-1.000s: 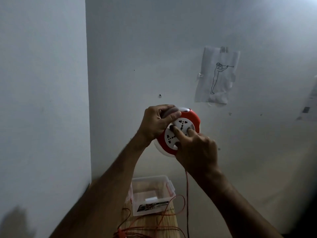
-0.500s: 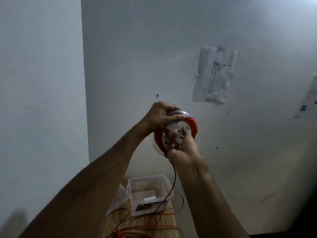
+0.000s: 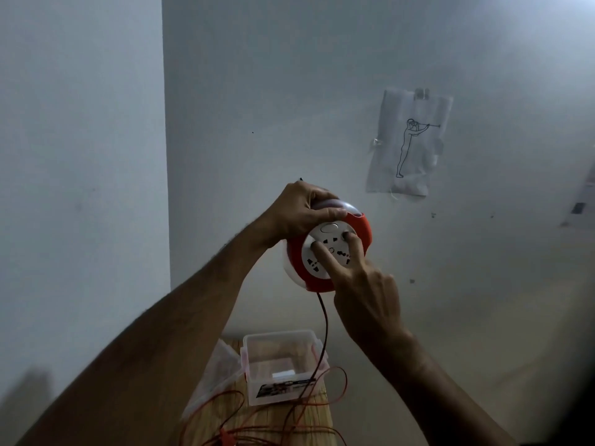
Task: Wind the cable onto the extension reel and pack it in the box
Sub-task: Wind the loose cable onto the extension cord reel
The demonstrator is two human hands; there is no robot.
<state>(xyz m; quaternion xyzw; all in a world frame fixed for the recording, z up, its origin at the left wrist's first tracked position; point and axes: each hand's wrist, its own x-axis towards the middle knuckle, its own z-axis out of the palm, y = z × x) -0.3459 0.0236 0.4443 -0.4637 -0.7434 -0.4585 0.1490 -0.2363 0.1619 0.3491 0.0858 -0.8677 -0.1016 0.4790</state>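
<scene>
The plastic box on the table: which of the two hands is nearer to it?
Right. The right hand hangs lower, its fingers on the reel face, above the plastic box. The left hand grips the reel's top, higher up and farther away.

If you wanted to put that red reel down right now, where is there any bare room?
The clear box looks open with room inside, apart from a small white item; a lid leans at its left. The wooden table in front is crowded with loose red cable. A bare strip lies beside the box's right wall.
</scene>
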